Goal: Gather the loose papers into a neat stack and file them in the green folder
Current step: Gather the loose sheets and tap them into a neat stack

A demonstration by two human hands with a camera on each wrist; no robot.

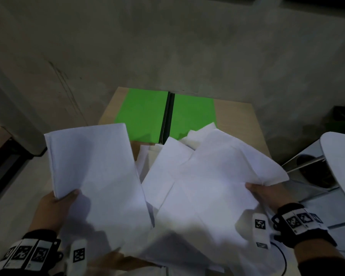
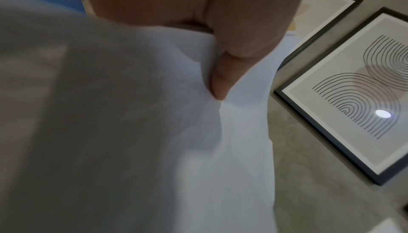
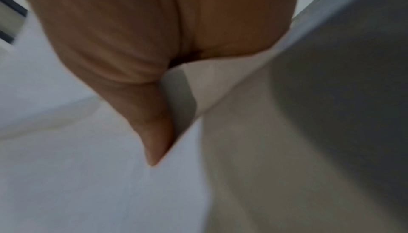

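The left hand [image 1: 54, 204] was at the lower left of the head view. Its thumb lay on top of a bunch of white papers [image 1: 94, 172] and pinched them near their bottom corner. In the left wrist view the thumb [image 2: 223, 78] pressed down into the papers [image 2: 154, 132] and made a small dent.

The right hand [image 1: 267, 194] was at the lower right. It gripped a second, messier bunch [image 1: 217, 176] by its right edge, with the thumb on top. These sheets fanned out and pointed in different ways. The right wrist view was blurry, but the right thumb [image 3: 152, 132] lay flat on the bunch [image 3: 88, 184].

The two bunches overlapped in the middle of the head view. More loose sheets [image 1: 145, 156] lay under them on the bench [image 1: 237, 116].

The green folder [image 1: 145, 114] lay open and flat at the far side of the bench, just above the middle of the frame. It had a dark spine down its center. The top corners of the second bunch covered part of its right half.

A white round thing [image 1: 341, 162] showed at the right edge. In the left wrist view, two framed pictures [image 2: 353, 97] with curved lines showed at the right side.
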